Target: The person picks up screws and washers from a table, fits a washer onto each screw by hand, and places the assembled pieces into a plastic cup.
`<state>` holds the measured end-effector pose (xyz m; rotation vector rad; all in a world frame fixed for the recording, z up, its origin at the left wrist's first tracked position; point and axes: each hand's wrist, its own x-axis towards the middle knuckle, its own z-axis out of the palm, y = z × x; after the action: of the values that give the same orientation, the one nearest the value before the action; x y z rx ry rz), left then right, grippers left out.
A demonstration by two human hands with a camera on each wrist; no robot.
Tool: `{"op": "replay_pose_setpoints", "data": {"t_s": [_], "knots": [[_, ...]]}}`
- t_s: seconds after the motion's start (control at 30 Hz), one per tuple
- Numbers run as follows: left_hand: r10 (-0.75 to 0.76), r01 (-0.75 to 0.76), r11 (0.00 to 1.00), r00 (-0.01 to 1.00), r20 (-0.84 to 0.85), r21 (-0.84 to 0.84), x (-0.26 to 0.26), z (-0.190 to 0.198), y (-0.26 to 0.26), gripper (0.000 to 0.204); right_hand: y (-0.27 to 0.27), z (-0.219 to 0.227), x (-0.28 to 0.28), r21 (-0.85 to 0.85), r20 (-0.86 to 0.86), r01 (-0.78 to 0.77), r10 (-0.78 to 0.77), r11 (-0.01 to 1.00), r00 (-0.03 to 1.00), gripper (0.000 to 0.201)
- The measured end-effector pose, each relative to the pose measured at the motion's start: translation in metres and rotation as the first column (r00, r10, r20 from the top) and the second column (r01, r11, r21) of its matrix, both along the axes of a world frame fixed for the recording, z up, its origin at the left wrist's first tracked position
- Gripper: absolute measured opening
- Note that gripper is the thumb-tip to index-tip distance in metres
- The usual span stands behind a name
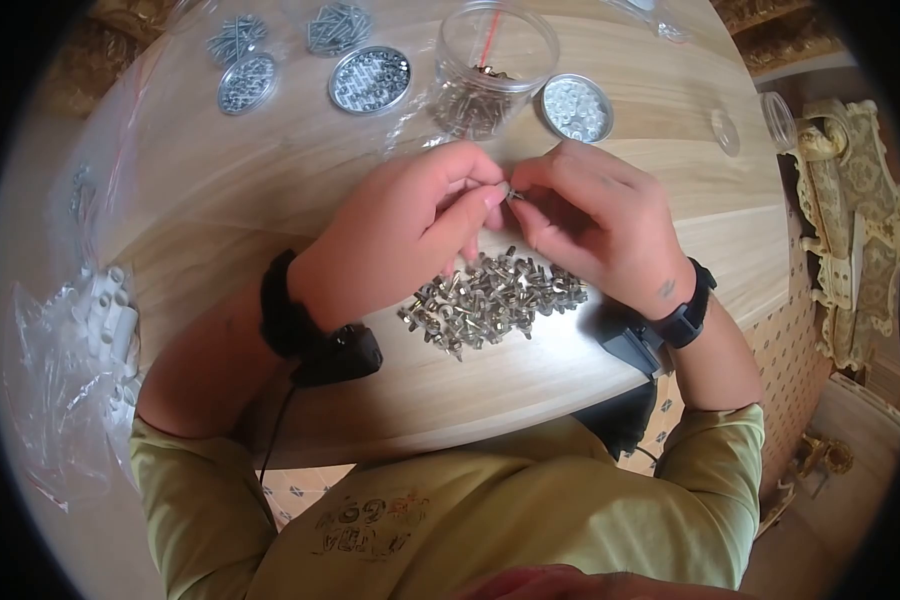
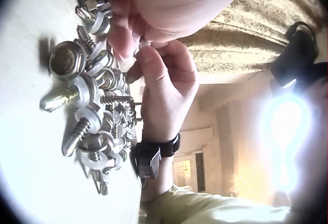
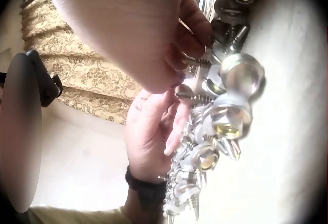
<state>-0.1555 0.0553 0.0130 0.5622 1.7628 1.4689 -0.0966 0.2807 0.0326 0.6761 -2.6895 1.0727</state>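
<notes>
Both hands meet above the table, fingertips close together. The right hand [image 1: 610,205] pinches a small screw [image 1: 513,194] between thumb and finger. At its other side the left hand [image 1: 390,225] pinches with thumb and forefinger; what it holds there is too small to tell. Just below the hands lies a pile of screws [image 1: 490,300] with washers on them, seen close in the left wrist view [image 2: 84,116] and in the right wrist view [image 3: 225,116].
A clear jar [image 1: 470,105] holding screws stands beyond the hands. Beside it are a lid of clear washers [image 1: 577,108] and a lid of small metal parts [image 1: 370,80]. Farther left are another lid [image 1: 247,83], loose screws [image 1: 338,29] and a plastic bag [image 1: 65,390] by white cylinders [image 1: 120,330].
</notes>
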Motion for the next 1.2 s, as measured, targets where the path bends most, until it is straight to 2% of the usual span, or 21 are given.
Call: {"op": "replay_pose_setpoints", "data": {"t_s": [0.1,0.2,0.3,0.37,0.4,0.47,0.5,0.57,0.6,0.63,0.7,0.8,0.83,0.9,0.93,0.97,1.0,1.03,1.1,1.17,1.2], "knots": [[-0.036,0.038,0.999,0.997,-0.062,0.018,-0.001,0.003,-0.002,0.019,0.000,-0.002,0.001,-0.064,0.029,0.016,-0.014,0.998,0.999,0.017],[-0.009,0.008,0.996,1.000,0.012,0.087,-0.003,-0.002,-0.003,0.019,0.003,0.002,0.003,-0.119,0.057,0.053,-0.046,0.992,0.997,0.016],[0.060,-0.050,0.990,0.995,-0.077,0.130,-0.002,-0.002,-0.005,0.019,0.012,0.005,0.002,-0.134,0.036,0.074,-0.070,0.988,0.997,0.015],[0.173,-0.111,0.968,0.944,-0.281,0.225,-0.001,0.003,-0.007,0.020,0.016,0.005,-0.001,-0.158,-0.003,0.078,-0.080,0.984,0.997,0.015],[0.167,-0.104,0.969,0.944,-0.285,0.223,-0.002,0.006,-0.008,0.020,0.019,0.003,-0.003,-0.201,-0.062,0.121,-0.136,0.972,0.989,0.015],[0.423,-0.134,0.858,0.734,-0.532,0.496,-0.005,0.015,-0.009,0.022,0.026,0.000,-0.007,-0.280,-0.120,0.213,-0.254,0.936,0.960,0.015],[0.411,-0.118,0.861,0.735,-0.540,0.494,-0.008,0.021,-0.007,0.022,0.028,0.001,-0.010,-0.340,-0.089,0.251,-0.297,0.906,0.951,0.015],[0.569,-0.365,0.797,0.722,-0.394,0.482,-0.015,0.036,-0.004,0.026,0.029,0.003,-0.013,-0.278,-0.073,0.297,-0.329,0.913,0.942,0.018],[0.562,-0.403,0.824,0.675,-0.478,0.398,-0.022,0.042,0.003,0.031,0.029,0.001,-0.014,-0.283,-0.075,0.304,-0.337,0.910,0.939,0.018],[0.558,-0.399,0.827,0.675,-0.483,0.397,-0.029,0.040,0.005,0.031,0.027,0.000,-0.017,-0.259,-0.059,0.317,-0.343,0.912,0.938,0.016],[0.535,-0.348,0.844,0.589,-0.606,0.407,-0.038,0.032,0.007,0.037,0.026,0.000,-0.019,-0.235,-0.049,0.325,-0.345,0.916,0.937,0.013],[0.557,-0.327,0.827,0.592,-0.583,0.458,-0.032,0.018,-0.001,0.037,0.029,0.006,-0.015,-0.181,0.076,0.196,-0.185,0.964,0.980,0.011],[0.557,-0.329,0.827,0.595,-0.580,0.456,-0.031,0.011,-0.007,0.037,0.034,0.008,-0.015,-0.179,0.081,0.197,-0.185,0.964,0.979,0.011],[0.464,-0.194,0.870,0.635,-0.618,0.453,-0.029,-0.003,-0.016,0.033,0.049,0.009,-0.016,-0.169,0.183,-0.135,0.165,0.976,0.969,0.013],[0.459,-0.190,0.870,0.648,-0.608,0.455,-0.025,-0.005,-0.016,0.033,0.057,0.013,-0.016,-0.163,0.247,-0.211,0.247,0.964,0.937,0.019],[0.424,-0.177,0.876,0.724,-0.544,0.448,-0.021,-0.005,-0.015,0.030,0.060,0.018,-0.014,-0.159,0.258,-0.199,0.235,0.967,0.937,0.019],[0.386,-0.164,0.881,0.790,-0.476,0.443,-0.018,-0.005,-0.013,0.027,0.063,0.023,-0.011,-0.144,0.362,-0.216,0.254,0.966,0.897,0.019],[0.384,-0.160,0.879,0.796,-0.467,0.449,-0.017,-0.006,-0.012,0.027,0.066,0.026,-0.010,-0.131,0.460,-0.235,0.269,0.963,0.846,0.018],[0.288,-0.086,0.902,0.850,-0.441,0.423,-0.017,-0.007,-0.011,0.024,0.071,0.020,-0.011,-0.082,0.477,-0.278,0.283,0.957,0.832,0.019],[0.272,-0.094,0.915,0.863,-0.426,0.393,-0.014,-0.004,-0.012,0.023,0.067,0.019,-0.012,-0.045,0.505,-0.295,0.276,0.954,0.818,0.019],[0.259,-0.106,0.928,0.873,-0.414,0.358,-0.014,-0.003,-0.013,0.021,0.065,0.016,-0.011,-0.049,0.449,-0.298,0.288,0.953,0.846,0.017]]}}
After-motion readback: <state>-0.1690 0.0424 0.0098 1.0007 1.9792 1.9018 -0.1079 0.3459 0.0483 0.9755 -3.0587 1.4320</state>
